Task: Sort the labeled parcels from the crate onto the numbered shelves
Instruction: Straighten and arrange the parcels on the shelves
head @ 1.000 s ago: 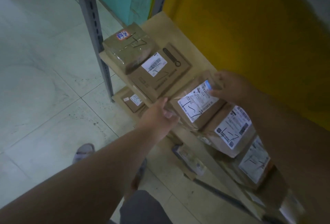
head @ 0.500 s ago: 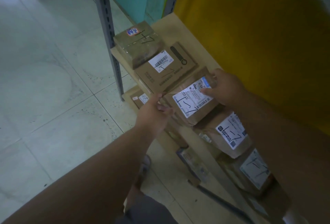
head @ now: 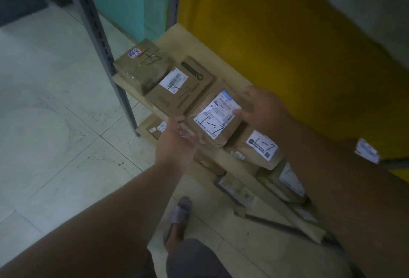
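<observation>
The shelf board [head: 186,40] lies bare along its far edge beside the yellow wall [head: 287,45], a free strip for a hand. Its near edge is packed: taped box [head: 141,67], flat carton [head: 183,89], labeled parcel [head: 215,118] and more parcels [head: 259,147] side by side. The grey upright [head: 104,43] blocks the left corner; open floor [head: 55,111] lies left
</observation>
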Motion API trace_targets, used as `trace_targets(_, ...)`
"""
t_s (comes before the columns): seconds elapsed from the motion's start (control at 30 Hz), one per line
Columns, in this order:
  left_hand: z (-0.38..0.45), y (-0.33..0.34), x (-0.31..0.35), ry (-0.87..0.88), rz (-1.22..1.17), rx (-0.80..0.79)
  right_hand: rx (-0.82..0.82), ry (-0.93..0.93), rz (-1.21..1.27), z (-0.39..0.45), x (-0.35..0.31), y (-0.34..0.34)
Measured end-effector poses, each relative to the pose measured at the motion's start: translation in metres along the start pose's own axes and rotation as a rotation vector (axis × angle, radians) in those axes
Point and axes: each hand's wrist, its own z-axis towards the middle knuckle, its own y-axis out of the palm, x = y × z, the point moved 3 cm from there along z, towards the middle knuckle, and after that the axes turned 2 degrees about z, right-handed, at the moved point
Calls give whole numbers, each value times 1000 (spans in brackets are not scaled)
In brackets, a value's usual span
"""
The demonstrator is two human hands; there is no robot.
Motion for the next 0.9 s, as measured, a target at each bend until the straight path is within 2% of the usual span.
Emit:
trace_targets(0.17, -33, 28, 12, 105, 75, -131, -7, 64, -21, -28, 46, -24)
trace_targets(0.33, -56, 78, 10, 115, 101, -250, -81, 139, -80, -30, 95, -29)
trace_targets(0.5, -69, 111, 6, 76, -15, -201, -82, 125, -28, -31, 113, -10)
trace_targets(0.7, -78, 112, 1, 34, -150, -121, -96, 82, -3, -33, 111, -6)
trace_targets(0.9, -81, 108, -1, 41, -133, -67, -96, 70, 5, -36, 105, -3)
